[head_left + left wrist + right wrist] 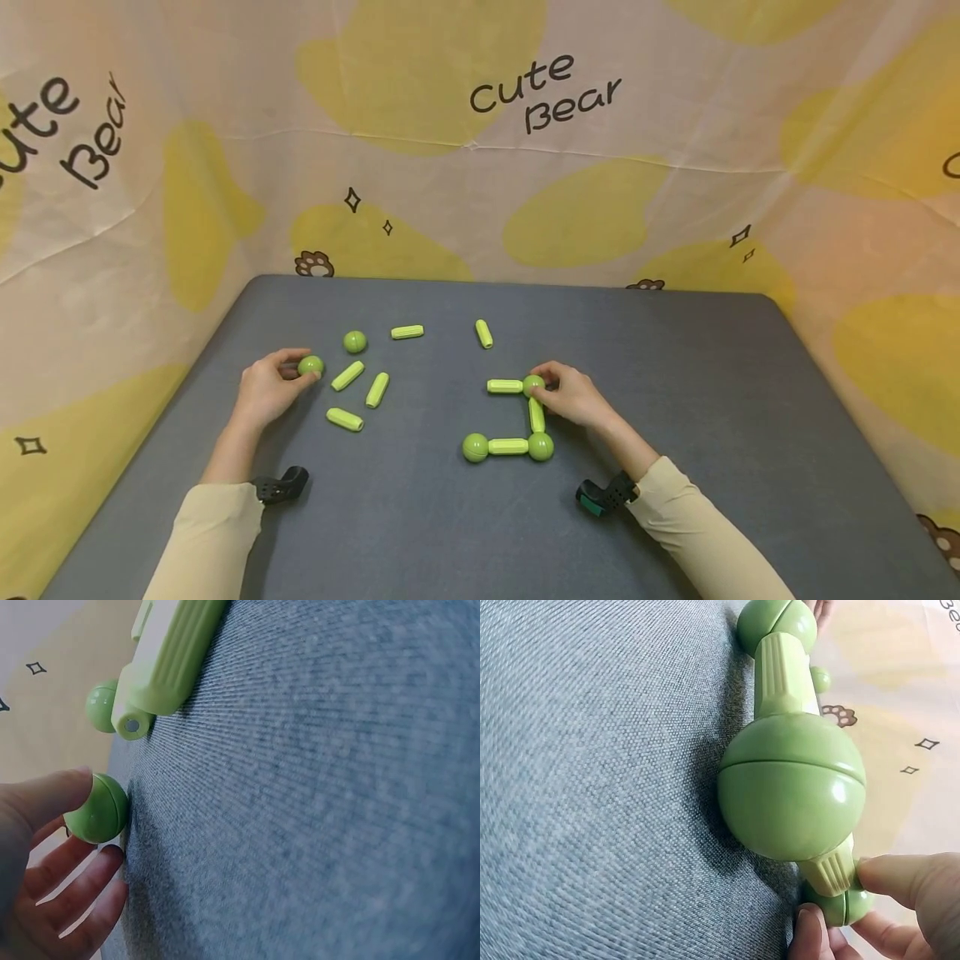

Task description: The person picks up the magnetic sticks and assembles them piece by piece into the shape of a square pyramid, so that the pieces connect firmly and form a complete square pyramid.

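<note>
On the left of the table my left hand (268, 390) pinches a green ball (311, 366) between thumb and fingers; the left wrist view shows this ball (99, 810) close over the cloth. My right hand (573, 395) grips another green ball (534, 385) at the far corner of a joined shape. From that ball one ribbed light-green rod (505, 387) points left and a second rod (536, 415) runs toward me to a near corner ball (541, 447). A third rod (508, 447) links this corner to an end ball (476, 448).
Near my left hand lie a loose ball (355, 342) and several loose rods, among them one slanted rod (348, 376). Farther back are a rod (407, 332) and another rod (483, 333). The grey table (675, 350) meets a printed cloth backdrop (420, 100) behind and at both sides.
</note>
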{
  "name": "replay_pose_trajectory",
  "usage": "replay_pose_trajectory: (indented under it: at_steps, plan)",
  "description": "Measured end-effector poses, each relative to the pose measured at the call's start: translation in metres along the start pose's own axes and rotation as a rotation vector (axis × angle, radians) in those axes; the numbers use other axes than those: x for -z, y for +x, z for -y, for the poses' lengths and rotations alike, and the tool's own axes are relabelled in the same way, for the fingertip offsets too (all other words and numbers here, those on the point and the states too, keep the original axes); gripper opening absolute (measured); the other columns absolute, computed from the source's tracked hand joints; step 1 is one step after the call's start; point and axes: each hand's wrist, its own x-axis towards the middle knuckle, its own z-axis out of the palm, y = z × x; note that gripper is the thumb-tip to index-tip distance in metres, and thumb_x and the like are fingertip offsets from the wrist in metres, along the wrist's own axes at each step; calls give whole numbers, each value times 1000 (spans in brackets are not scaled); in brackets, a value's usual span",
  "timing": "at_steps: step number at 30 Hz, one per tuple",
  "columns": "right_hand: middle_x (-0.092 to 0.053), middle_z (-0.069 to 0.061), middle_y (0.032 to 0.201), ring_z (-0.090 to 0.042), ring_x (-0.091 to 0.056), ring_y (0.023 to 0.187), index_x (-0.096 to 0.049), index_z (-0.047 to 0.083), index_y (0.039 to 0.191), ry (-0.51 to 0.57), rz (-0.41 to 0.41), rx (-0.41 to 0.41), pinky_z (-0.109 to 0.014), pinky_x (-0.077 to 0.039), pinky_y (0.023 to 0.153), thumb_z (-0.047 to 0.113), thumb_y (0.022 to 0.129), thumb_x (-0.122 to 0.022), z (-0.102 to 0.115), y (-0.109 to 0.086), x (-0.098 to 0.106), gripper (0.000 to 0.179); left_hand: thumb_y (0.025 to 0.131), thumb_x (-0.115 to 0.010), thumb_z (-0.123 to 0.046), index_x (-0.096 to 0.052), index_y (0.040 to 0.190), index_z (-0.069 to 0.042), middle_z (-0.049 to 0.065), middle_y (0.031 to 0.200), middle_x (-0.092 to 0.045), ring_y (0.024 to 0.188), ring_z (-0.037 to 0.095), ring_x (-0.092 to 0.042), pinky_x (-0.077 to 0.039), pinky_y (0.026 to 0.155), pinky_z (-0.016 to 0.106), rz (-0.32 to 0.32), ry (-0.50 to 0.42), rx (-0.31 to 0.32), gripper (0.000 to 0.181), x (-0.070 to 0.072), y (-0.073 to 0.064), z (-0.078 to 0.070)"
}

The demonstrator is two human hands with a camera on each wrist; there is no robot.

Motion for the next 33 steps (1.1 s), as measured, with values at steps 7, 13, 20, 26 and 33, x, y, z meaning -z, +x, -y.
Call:
replay_pose_trajectory:
  at_steps: [7, 13, 20, 26, 33]
  plan:
    - [-60, -9, 103, -11, -59, 71, -58, 8, 117, 13, 2, 6, -25, -51, 61, 18, 88, -61, 1, 0, -1, 30, 83, -67, -18, -62, 114, -3, 22, 105, -64, 90, 35, -64, -48, 70, 42, -21, 5, 1, 35, 1, 0, 0]
    - [-60, -9, 103, -12, -59, 71, -58, 7, 116, 17, 3, 6, -26, -51, 61, 17, 88, -61, 0, 0, -1, 30, 82, -68, -18, -62, 113, -4, 21, 109, -63, 91, 34, -64, -48, 66, 33, -36, -19, 9, 35, 0, -1, -3]
    - [-61, -9, 101, -12, -59, 71, -58, 7, 116, 15, -1, 13, -26, -51, 61, 17, 88, -61, 0, -1, 0, 29, 81, -70, -15, -63, 111, -5, 19, 110, -63, 90, 34, -64, -51, 69, 44, -73, -27, -59, 33, 3, -5, -21]
    - [-61, -8, 100, -11, -57, 70, -59, 7, 116, 0, -7, 17, -25, -50, 60, 17, 88, -61, 1, -1, 0, 29, 79, -71, -9, -62, 111, -3, 20, 108, -61, 90, 35, -64, -52, 72, 46, -61, -82, -128, 34, 0, -6, -45]
    - [-61, -8, 99, -11, -57, 70, -58, 7, 116, -1, -8, 21, -25, -50, 60, 17, 88, -61, 1, -1, 0, 29, 77, -72, -6, -63, 110, -3, 16, 109, -61, 90, 31, -63, -53, 73, 42, -13, -107, -220, 34, -10, -9, -74]
